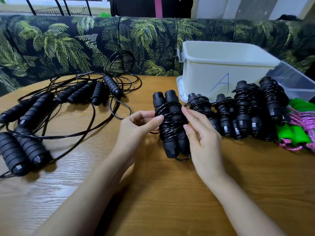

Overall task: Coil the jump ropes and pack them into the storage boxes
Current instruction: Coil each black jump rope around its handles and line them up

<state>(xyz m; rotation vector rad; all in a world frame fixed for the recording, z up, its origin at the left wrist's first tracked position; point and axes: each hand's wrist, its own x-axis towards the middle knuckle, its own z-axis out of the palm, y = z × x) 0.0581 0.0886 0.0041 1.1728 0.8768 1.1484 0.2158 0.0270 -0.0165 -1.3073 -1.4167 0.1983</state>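
The left hand (138,126) grips the black jump rope (172,126): the thumb lies across the front of the cord wraps, and the fingers curl behind. The right hand (202,138) holds the opposite side, index fingertip and thumb on the wraps, the other fingers loosely curled. The rope's two handles stand side by side between both sets of fingers, above the wooden table (162,193). Loose ropes (68,99) lie well left of the left fingers. Coiled bundles (245,113) sit just right of the right fingers. Behind them stands the white box marked A (221,68).
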